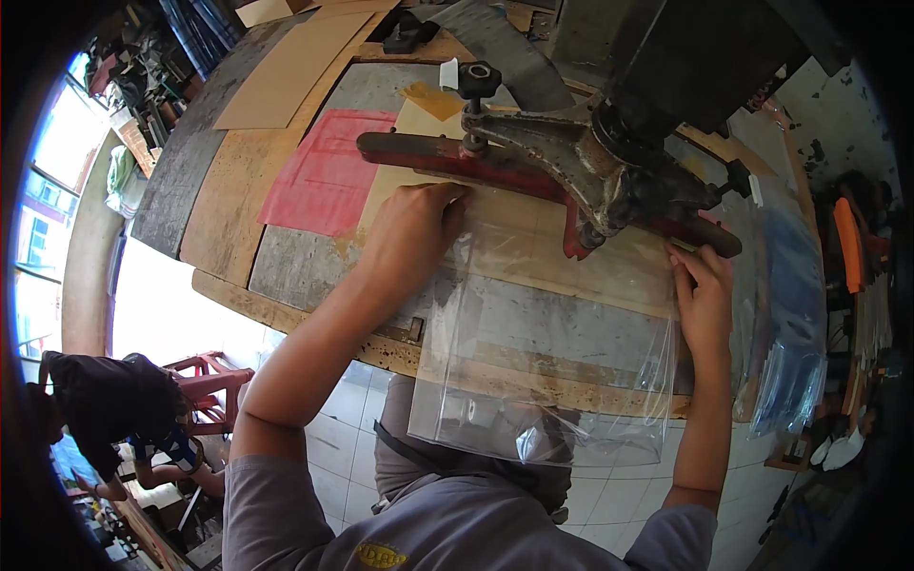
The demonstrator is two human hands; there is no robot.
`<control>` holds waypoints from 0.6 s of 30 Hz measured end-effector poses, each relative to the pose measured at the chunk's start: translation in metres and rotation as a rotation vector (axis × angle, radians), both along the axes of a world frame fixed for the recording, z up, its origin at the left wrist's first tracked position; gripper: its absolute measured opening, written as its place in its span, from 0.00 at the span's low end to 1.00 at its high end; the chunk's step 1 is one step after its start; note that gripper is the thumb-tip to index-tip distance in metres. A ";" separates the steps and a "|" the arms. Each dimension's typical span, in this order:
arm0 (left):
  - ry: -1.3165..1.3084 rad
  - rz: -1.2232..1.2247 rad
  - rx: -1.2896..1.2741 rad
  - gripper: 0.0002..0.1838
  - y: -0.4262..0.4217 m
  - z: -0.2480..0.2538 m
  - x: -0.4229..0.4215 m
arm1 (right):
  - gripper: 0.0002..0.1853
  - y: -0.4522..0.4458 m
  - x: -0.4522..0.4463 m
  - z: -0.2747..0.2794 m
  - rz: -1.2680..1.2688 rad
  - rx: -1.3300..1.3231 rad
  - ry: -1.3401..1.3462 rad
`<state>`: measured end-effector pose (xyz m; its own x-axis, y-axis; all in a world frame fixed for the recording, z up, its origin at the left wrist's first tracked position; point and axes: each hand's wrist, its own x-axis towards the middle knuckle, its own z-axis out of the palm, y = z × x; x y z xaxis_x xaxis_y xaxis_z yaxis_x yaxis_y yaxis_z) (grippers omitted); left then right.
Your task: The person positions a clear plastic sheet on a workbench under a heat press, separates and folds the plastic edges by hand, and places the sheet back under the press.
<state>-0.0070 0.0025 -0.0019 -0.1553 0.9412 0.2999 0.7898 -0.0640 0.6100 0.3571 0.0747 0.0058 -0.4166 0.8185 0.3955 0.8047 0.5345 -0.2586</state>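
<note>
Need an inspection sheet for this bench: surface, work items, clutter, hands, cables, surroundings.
Surface: grey plate stained and worn, with wooden boards beside it.
Work items: clear plastic sheet under both hands, wrinkled, its near end hanging past the bench edge; red bar of the overhead machine above its far side.
Clutter: pink sheet left of the machine, brown card on the boards, more clear plastic at right.
Left hand: at the sheet's far left, close to the bar; fingertips partly hidden.
Right hand: at its far right, by the bar's other end.
Cables: nothing seen.
Surroundings: another person at lower left, near a red frame.
</note>
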 end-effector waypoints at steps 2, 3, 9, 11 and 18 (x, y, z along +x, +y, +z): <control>-0.006 0.000 0.006 0.10 0.000 0.000 0.000 | 0.14 -0.001 -0.001 0.001 -0.007 0.019 -0.017; -0.010 -0.001 -0.007 0.10 0.000 0.001 0.000 | 0.13 -0.001 -0.001 0.002 0.008 0.029 -0.011; 0.010 -0.026 0.029 0.10 -0.001 0.001 -0.002 | 0.11 -0.002 0.001 -0.002 -0.010 -0.048 0.073; 0.024 -0.042 0.083 0.12 0.000 -0.004 -0.004 | 0.11 -0.001 0.004 -0.002 0.013 -0.028 0.066; 0.043 -0.026 0.042 0.12 0.001 -0.007 -0.006 | 0.11 -0.001 0.005 -0.005 0.059 -0.011 0.097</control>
<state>-0.0134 0.0034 -0.0091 -0.1170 0.9311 0.3454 0.8128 -0.1100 0.5720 0.3625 0.0742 0.0009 -0.4245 0.7981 0.4275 0.7429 0.5770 -0.3395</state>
